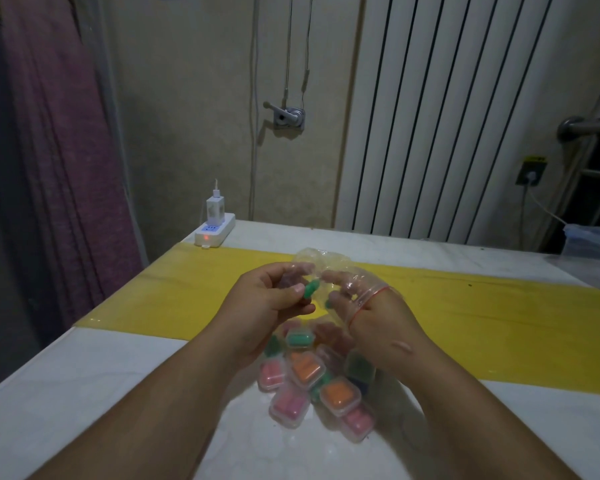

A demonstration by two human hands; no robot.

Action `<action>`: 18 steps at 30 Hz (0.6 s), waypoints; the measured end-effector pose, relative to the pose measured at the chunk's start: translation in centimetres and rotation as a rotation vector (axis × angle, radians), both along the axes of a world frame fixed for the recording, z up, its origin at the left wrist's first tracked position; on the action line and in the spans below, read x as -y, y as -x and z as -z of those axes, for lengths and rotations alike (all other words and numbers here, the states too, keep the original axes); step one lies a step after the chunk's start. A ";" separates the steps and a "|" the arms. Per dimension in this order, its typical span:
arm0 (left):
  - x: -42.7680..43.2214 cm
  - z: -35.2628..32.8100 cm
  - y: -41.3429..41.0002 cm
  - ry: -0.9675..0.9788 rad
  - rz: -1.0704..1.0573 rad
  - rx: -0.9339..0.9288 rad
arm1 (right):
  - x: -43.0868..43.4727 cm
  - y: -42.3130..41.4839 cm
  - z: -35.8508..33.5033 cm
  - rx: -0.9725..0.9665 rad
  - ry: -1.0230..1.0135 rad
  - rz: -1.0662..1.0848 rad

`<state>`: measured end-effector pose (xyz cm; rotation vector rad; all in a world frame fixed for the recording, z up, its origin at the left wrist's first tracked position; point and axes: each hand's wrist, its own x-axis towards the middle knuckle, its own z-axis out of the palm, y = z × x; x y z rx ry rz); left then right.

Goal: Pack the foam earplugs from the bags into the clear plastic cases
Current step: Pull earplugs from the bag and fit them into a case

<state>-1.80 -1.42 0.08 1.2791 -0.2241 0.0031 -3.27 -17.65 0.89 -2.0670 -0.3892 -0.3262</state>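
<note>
My left hand (269, 299) pinches a green foam earplug (309, 292) between thumb and fingers, above the table. The fingers of my right hand (368, 310) are pushed inside a small clear plastic bag (321, 261) with a red seal line, and another green earplug (329, 303) shows at a fingertip inside it. Below both hands lies a heap of several clear plastic cases (305, 368) holding orange, pink and green earplugs, on the white table (118, 393).
A yellow strip (482, 306) runs across the table behind the hands. A white power strip with a charger (214, 227) sits at the far left corner. A clear plastic bag or bin (593, 244) stands at the far right edge. Behind it is a white radiator.
</note>
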 end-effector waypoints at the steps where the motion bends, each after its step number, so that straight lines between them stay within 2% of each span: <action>1: 0.1 0.0 0.0 0.001 0.010 -0.004 | -0.1 0.0 0.0 0.015 0.011 0.013; 4: 0.0 0.0 0.0 -0.009 0.002 0.005 | 0.1 -0.2 0.0 0.042 -0.015 0.017; 10: -0.2 0.0 0.0 -0.038 -0.012 0.007 | -0.3 0.1 0.0 -0.061 -0.183 -0.052; 18: -0.3 0.1 0.0 -0.099 -0.012 0.014 | -0.8 0.2 0.3 -0.080 -0.157 -0.032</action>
